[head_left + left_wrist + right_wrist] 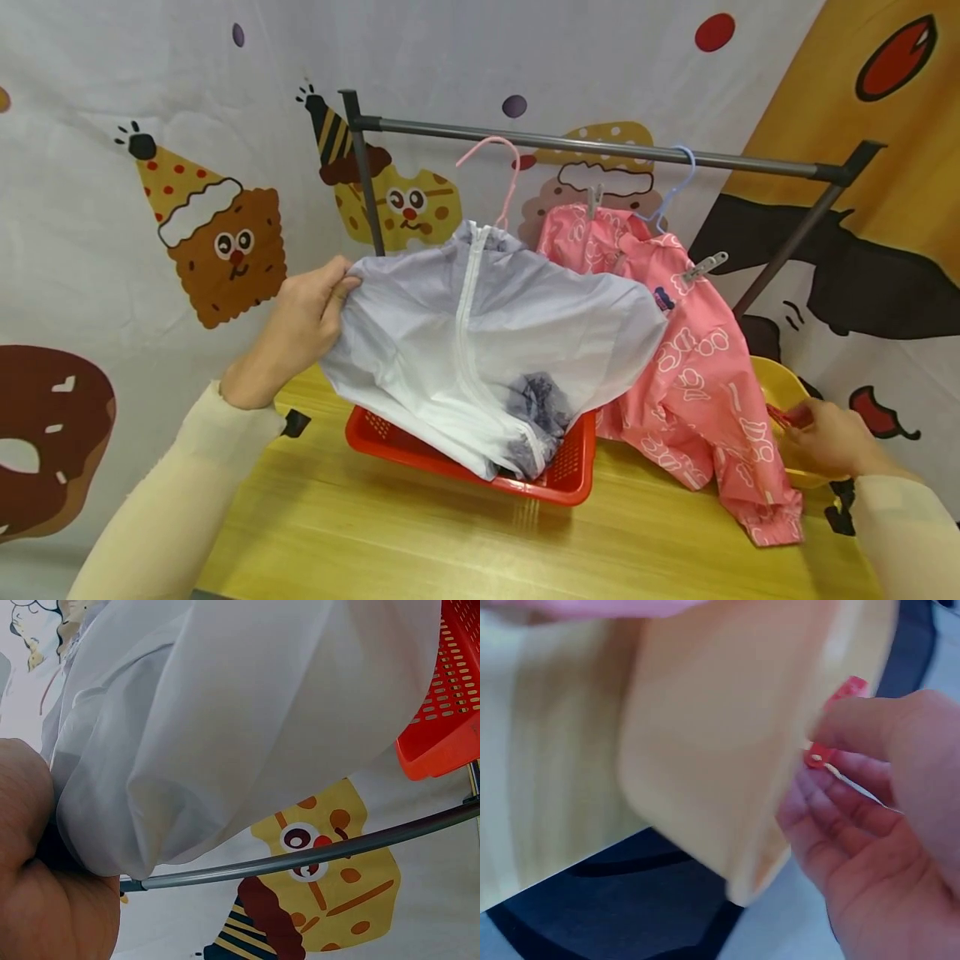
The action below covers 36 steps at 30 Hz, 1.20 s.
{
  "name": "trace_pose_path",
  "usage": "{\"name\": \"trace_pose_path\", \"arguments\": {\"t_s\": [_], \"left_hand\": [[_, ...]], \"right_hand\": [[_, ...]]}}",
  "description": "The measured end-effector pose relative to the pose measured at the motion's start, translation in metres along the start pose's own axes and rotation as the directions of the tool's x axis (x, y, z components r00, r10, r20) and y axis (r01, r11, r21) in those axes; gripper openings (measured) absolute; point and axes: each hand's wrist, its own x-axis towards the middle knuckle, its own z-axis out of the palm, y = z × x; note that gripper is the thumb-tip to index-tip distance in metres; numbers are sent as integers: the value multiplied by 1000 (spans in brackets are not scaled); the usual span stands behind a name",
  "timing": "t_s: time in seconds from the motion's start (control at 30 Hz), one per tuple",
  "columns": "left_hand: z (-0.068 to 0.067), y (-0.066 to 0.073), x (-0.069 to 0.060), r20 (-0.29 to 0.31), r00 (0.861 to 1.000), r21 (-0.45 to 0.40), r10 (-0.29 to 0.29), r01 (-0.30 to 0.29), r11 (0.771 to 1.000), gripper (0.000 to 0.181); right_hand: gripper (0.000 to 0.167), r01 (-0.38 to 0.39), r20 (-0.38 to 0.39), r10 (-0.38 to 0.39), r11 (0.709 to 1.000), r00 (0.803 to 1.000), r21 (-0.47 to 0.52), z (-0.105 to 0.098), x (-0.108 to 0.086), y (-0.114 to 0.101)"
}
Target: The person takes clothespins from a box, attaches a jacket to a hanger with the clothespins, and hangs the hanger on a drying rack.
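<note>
My left hand [303, 317] grips the shoulder of a pale grey and white zip jacket [405, 333] at its left side. A pink hanger [517, 179] rises from the collar; whether its hook rests on the bar, I cannot tell. Dark patterned fabric shows at the jacket's lower hem. At the far right, my right hand [836, 437] pinches a red clothespin [847, 690] at the yellow basket [705, 727]. Between them a pink patterned jacket [697, 358] hangs from a blue hanger [678, 187], with grey clothespins [705, 267] on its shoulders.
A dark metal rack bar [600, 148] runs across the back. Under the white jacket, a red perforated basket [581, 467] stands on the wooden table [420, 533]. A cartoon-printed cloth [420, 50] hangs behind the rack.
</note>
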Motion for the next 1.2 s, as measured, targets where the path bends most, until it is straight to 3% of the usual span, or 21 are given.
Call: {"name": "trace_pose_path", "arguments": {"t_s": [0.1,0.2,0.3,0.43,0.47,0.53,0.67,0.77,0.9,1.0,1.13,1.2], "left_hand": [[1,0,-1,-2,1000,-6,-1,1,1000,15],[2,1,-3,-2,1000,-8,0,0,1000,14],[4,1,-4,-1,1000,-11,8,-8,1000,12],[7,3,-4,-9,999,-9,36,-36,999,9],[8,4,-3,-12,999,-8,44,-44,999,9],[9,5,-3,-21,998,1,64,-64,998,8],[14,8,-3,-23,995,22,100,-99,995,9],[17,9,-4,-19,993,29,118,-117,993,9],[19,10,-4,-23,988,31,151,-150,988,10],[20,13,-4,-21,982,39,187,-186,982,12],[21,16,-4,-15,973,40,231,-230,972,15],[22,18,-4,-12,968,35,250,-249,968,15]], "right_hand": [[46,-26,-157,30,999,987,26,-12,-10,-9],[48,-82,-329,102,994,939,73,-24,-24,-26],[50,-95,-487,143,988,861,122,-36,-40,-52],[43,6,-677,81,992,731,124,-57,-60,-96],[43,30,-705,65,992,707,121,-62,-65,-108],[45,82,-742,45,988,669,133,-73,-74,-132],[52,181,-762,22,967,647,182,-89,-94,-176],[47,295,-795,-36,938,606,182,-96,-107,-204],[45,454,-834,-165,884,526,112,-102,-117,-238],[46,560,-840,-278,827,466,38,-105,-121,-259],[34,664,-814,-434,744,386,-82,-106,-124,-285],[49,688,-797,-498,710,341,-149,-107,-124,-299]]}}
